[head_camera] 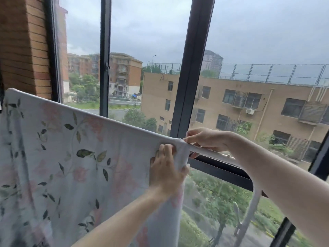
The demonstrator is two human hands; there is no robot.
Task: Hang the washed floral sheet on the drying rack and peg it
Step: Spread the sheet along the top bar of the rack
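Both hands pinch cloth at the corner: the left hand (166, 172) grips the gathered side edge of the floral sheet (71, 157) between thumb and fingers, while the right hand (204, 141) nips the top hem against the white drying rack (211, 152) bar. That sheet is draped over the bar, hanging in front of the window (192, 68). It looks soft, limp, probably damp and heavy enough to slide. Best hold is the hem on the bar. No peg visible.
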